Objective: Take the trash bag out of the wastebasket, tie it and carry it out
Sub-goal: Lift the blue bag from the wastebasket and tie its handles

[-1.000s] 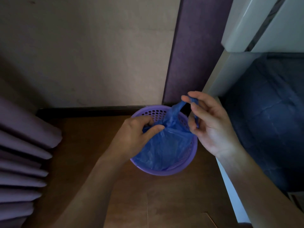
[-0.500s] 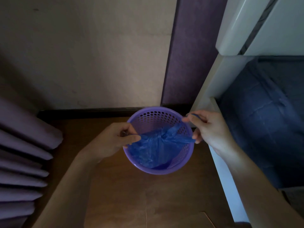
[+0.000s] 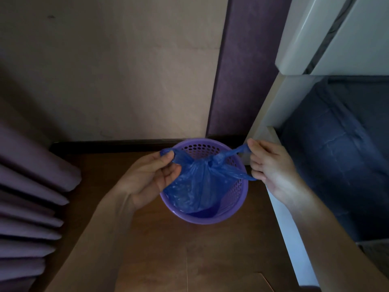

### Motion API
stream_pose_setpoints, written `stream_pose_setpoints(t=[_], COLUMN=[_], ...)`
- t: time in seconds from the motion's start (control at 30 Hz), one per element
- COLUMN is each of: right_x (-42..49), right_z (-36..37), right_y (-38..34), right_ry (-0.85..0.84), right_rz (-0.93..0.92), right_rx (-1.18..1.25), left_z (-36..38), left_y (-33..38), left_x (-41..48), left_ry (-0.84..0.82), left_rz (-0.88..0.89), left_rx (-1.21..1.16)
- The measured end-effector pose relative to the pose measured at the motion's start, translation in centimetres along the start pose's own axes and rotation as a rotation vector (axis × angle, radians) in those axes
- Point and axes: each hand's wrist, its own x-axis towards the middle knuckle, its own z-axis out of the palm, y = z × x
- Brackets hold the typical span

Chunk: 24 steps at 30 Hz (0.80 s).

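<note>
At centre frame, the left hand (image 3: 150, 175) pinches one twisted end of the thin, crinkled blue trash bag (image 3: 195, 182); the right hand (image 3: 271, 167) grips the other. A knot sits between them, above the round, perforated purple plastic wastebasket (image 3: 235, 209) on the wooden floor (image 3: 160, 249).

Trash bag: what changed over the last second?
Both hands pulled apart, left hand leftward, right hand rightward, each gripping an end of the trash bag and cinching a knot. The wastebasket stayed put; the bag remains inside.
</note>
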Motion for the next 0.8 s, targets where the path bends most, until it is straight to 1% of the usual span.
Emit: stream_pose_setpoints(t=[0.1,0.2,0.27,0.33,0.4,0.43,0.47,0.53,0.57,0.6,0.63,0.7,0.8], right_x=[-0.2,-0.2,-0.2,-0.1,0.3,0.5,0.7,1.2,1.4,1.5,1.6,1.7,1.9], right_z=[-0.5,-0.1,0.3,0.8,1.2,1.3,1.5,1.7,1.6,1.5,1.2,0.1,-1.7], right_y=[-0.1,0.1,0.2,0.5,0.9,1.1,1.3,1.8,2.1,2.3,2.6,3.2,3.8], right_ry=[-0.026,-0.048,-0.066,-0.038,0.037,0.068,0.087,0.104,0.105,0.104,0.097,0.094,0.157], right_rz=[0.027,0.039,0.031,0.011,-0.017,-0.017,0.009,0.113,0.158,0.189,0.206,0.228,0.219], right_rx=[0.128,0.162,0.100,-0.079,-0.329,-0.400,-0.389,-0.151,-0.029,0.031,0.037,0.002,-0.043], left_z=[-0.4,-0.1,0.2,0.5,0.5,0.5,0.5,0.0,-0.4,-1.0,-1.9,-3.9,-6.9], left_y=[0.0,-0.7,-1.1,-1.4,-1.3,-1.3,-1.1,-0.7,-0.5,-0.2,0.2,0.9,1.5], left_x=[-0.1,0.3,0.7,0.9,1.0,1.0,1.1,1.3,1.5,1.7,1.8,2.0,2.2], left_ry=[-0.017,0.075,0.126,0.148,0.161,0.159,0.156,0.176,0.191,0.205,0.223,0.282,0.401], left_rz=[0.012,0.049,0.104,0.141,0.137,0.124,0.101,0.047,0.028,0.019,0.019,0.032,0.022], left_rx=[0.116,0.266,0.309,0.296,0.188,0.078,-0.065,-0.382,-0.505,-0.589,-0.637,-0.650,-0.644])
